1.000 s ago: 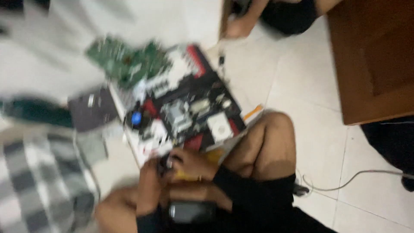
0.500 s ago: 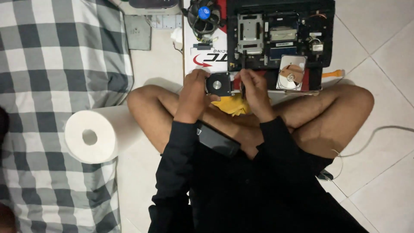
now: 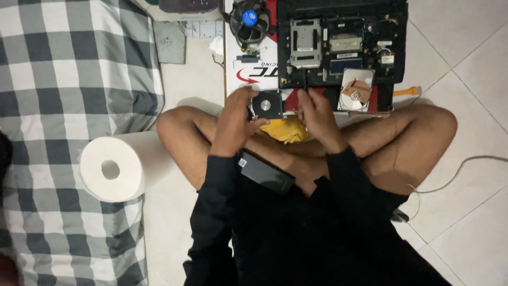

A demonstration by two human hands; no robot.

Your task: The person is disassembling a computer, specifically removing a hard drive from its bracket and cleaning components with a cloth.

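While the small black fan module (image 3: 266, 105) is pinched by its edges in the left hand (image 3: 235, 123) above the lap, w/ a thin dark tool (image 3: 305, 85) gripped by the right hand (image 3: 316, 114), it's judged light, stiff, fragile, so best held at the frame, not the hub.

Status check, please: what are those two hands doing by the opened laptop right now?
Left hand grips small black square drive. Right hand holds a thin dark tool, tip at the opened laptop. Bare hard disk lies beside; nothing blocking.
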